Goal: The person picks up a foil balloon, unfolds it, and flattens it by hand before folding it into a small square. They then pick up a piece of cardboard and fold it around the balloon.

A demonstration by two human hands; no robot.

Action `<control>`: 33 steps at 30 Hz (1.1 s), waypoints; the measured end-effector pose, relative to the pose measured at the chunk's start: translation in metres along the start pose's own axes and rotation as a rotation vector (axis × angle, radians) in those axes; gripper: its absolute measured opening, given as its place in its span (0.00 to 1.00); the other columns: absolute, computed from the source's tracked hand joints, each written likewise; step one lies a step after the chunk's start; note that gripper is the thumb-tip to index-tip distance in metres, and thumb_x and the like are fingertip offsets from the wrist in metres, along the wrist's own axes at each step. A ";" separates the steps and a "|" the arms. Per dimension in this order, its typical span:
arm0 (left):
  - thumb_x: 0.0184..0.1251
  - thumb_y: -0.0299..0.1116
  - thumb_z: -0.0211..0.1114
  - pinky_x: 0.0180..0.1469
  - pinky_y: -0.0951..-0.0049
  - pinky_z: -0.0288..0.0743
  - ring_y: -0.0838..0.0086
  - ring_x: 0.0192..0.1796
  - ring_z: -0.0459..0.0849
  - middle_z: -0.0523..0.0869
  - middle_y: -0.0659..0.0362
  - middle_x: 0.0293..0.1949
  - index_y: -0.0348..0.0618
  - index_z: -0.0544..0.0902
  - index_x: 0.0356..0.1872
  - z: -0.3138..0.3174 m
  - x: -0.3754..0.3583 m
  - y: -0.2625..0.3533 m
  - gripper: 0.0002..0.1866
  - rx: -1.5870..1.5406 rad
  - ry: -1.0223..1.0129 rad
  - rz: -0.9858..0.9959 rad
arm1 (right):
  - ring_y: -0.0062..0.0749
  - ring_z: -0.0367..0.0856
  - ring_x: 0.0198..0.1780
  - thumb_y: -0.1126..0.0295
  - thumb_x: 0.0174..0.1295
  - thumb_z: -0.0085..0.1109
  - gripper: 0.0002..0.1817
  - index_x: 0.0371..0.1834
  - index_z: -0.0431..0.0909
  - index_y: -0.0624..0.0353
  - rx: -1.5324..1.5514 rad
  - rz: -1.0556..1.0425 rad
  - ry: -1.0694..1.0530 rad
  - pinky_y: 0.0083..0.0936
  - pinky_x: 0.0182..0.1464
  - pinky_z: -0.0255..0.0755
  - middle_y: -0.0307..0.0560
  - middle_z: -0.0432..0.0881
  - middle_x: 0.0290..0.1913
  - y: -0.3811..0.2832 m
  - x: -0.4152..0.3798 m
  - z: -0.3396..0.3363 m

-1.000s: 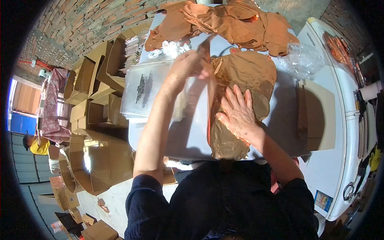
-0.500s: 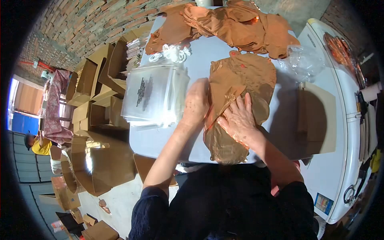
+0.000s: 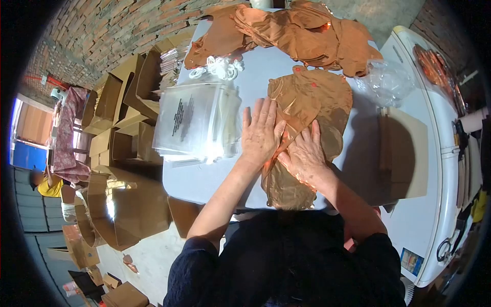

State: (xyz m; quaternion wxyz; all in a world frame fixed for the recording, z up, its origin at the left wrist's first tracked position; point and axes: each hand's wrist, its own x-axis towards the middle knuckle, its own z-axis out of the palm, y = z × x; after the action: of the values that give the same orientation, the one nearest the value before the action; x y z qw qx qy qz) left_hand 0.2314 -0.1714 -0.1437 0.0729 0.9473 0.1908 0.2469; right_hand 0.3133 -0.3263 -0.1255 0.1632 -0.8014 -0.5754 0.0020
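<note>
A flat copper-coloured foil balloon (image 3: 319, 92), with its left side folded over, lies on the white table (image 3: 204, 181) in front of me. My left hand (image 3: 260, 130) rests flat along its left edge, fingers stretched out and pointing away from me. On the middle of the foil lies my right hand (image 3: 308, 156), palm down with the fingers spread a little. Left of my left hand is a stack of clear printed plastic bags (image 3: 189, 120). White string loops (image 3: 220, 67) lie just beyond the bags.
More copper foil balloons (image 3: 312, 33) are heaped along the table's far edge. Crumpled clear plastic (image 3: 387, 82) and a cardboard piece (image 3: 411, 158) lie to the right, near a white appliance (image 3: 434, 204). Cardboard boxes (image 3: 135, 204) crowd the left. A person in yellow (image 3: 50, 187) is far left.
My left hand has turned from its edge to lie flat, fingers extended, on the foil's left border. My right hand stays nearly in place on the foil.
</note>
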 end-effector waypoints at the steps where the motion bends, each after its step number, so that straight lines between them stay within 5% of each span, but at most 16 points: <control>1: 0.86 0.50 0.50 0.82 0.40 0.49 0.52 0.83 0.62 0.68 0.50 0.81 0.39 0.68 0.80 0.001 0.000 0.000 0.32 0.004 0.000 0.002 | 0.60 0.53 0.83 0.43 0.74 0.53 0.41 0.76 0.70 0.69 0.007 0.008 -0.022 0.69 0.84 0.26 0.62 0.69 0.77 0.000 0.000 -0.001; 9: 0.86 0.54 0.44 0.83 0.37 0.43 0.55 0.85 0.58 0.66 0.54 0.82 0.44 0.66 0.81 0.001 0.000 0.001 0.33 0.046 -0.077 -0.028 | 0.65 0.53 0.82 0.44 0.69 0.58 0.47 0.76 0.63 0.79 -0.028 0.036 -0.115 0.68 0.83 0.30 0.69 0.64 0.77 -0.002 0.001 -0.012; 18: 0.84 0.60 0.45 0.84 0.36 0.40 0.54 0.84 0.57 0.67 0.54 0.82 0.45 0.67 0.81 -0.001 0.001 0.005 0.37 0.084 -0.091 -0.042 | 0.71 0.47 0.83 0.53 0.66 0.62 0.44 0.76 0.59 0.77 0.169 0.065 -0.035 0.60 0.85 0.33 0.73 0.59 0.78 0.021 0.006 -0.005; 19: 0.84 0.60 0.45 0.84 0.36 0.40 0.54 0.84 0.58 0.67 0.54 0.81 0.45 0.67 0.81 -0.001 0.001 0.005 0.37 0.083 -0.090 -0.041 | 0.65 0.55 0.82 0.57 0.66 0.63 0.43 0.76 0.56 0.77 0.230 0.031 0.038 0.54 0.84 0.45 0.72 0.64 0.76 0.023 0.012 -0.018; 22: 0.83 0.62 0.46 0.83 0.36 0.40 0.53 0.84 0.58 0.68 0.54 0.81 0.45 0.68 0.81 -0.004 0.001 0.006 0.38 0.106 -0.074 -0.028 | 0.52 0.64 0.79 0.59 0.68 0.65 0.45 0.78 0.53 0.76 0.913 0.320 0.055 0.43 0.80 0.59 0.69 0.69 0.73 0.014 0.030 -0.070; 23: 0.82 0.62 0.47 0.83 0.36 0.41 0.52 0.84 0.58 0.67 0.53 0.81 0.45 0.68 0.81 -0.004 0.001 0.007 0.38 0.101 -0.082 -0.031 | 0.38 0.76 0.69 0.63 0.71 0.65 0.44 0.81 0.51 0.75 1.116 0.314 0.173 0.34 0.67 0.73 0.62 0.77 0.66 0.032 0.037 -0.048; 26: 0.82 0.62 0.49 0.83 0.35 0.43 0.50 0.84 0.58 0.67 0.52 0.82 0.46 0.67 0.81 -0.006 0.002 0.008 0.39 0.100 -0.101 -0.033 | 0.31 0.86 0.46 0.69 0.73 0.61 0.41 0.82 0.49 0.73 0.898 0.512 0.315 0.33 0.48 0.79 0.52 0.88 0.45 0.048 0.061 -0.048; 29: 0.81 0.63 0.49 0.83 0.35 0.42 0.51 0.85 0.57 0.66 0.52 0.82 0.46 0.67 0.82 -0.005 0.002 0.008 0.40 0.107 -0.110 -0.032 | 0.42 0.87 0.40 0.71 0.72 0.60 0.41 0.83 0.49 0.69 0.822 0.468 0.349 0.34 0.46 0.79 0.56 0.87 0.40 0.078 0.083 -0.033; 32: 0.81 0.64 0.49 0.83 0.35 0.42 0.51 0.84 0.58 0.67 0.52 0.82 0.45 0.68 0.81 -0.006 0.002 0.008 0.40 0.094 -0.090 -0.034 | 0.47 0.86 0.49 0.71 0.68 0.63 0.40 0.82 0.56 0.60 0.421 0.578 0.107 0.38 0.52 0.78 0.56 0.86 0.46 0.093 0.085 -0.040; 33: 0.80 0.64 0.49 0.83 0.35 0.42 0.51 0.84 0.58 0.68 0.52 0.81 0.45 0.69 0.80 -0.005 0.002 0.008 0.40 0.097 -0.069 -0.028 | 0.47 0.84 0.53 0.71 0.67 0.63 0.38 0.80 0.60 0.59 0.140 0.503 0.197 0.41 0.55 0.76 0.55 0.85 0.49 0.091 0.083 -0.039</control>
State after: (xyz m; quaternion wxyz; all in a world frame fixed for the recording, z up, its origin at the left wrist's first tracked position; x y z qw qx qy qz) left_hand 0.2334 -0.1778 -0.1363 0.0371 0.9549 0.2130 0.2035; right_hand 0.4327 -0.2862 -0.0975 0.2675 -0.9022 -0.3383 0.0042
